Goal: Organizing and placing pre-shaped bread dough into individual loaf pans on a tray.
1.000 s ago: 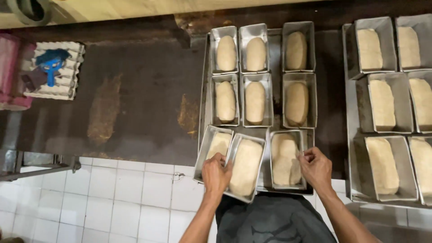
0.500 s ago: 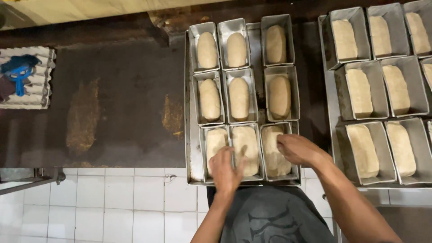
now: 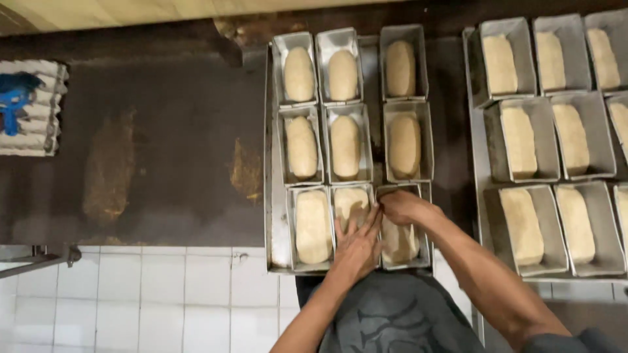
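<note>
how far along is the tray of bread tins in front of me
Done: all nine tins on the near tray hold dough. In hand: the left hand lies on the front middle tin, the right hand on the front right tin. Left: the front row's spacing looks unsettled.

The single head-worn camera looked almost straight down, close above the hands (image 3: 379, 225), with the dark tabletop (image 3: 163, 144) stretching beyond and left of them.
</note>
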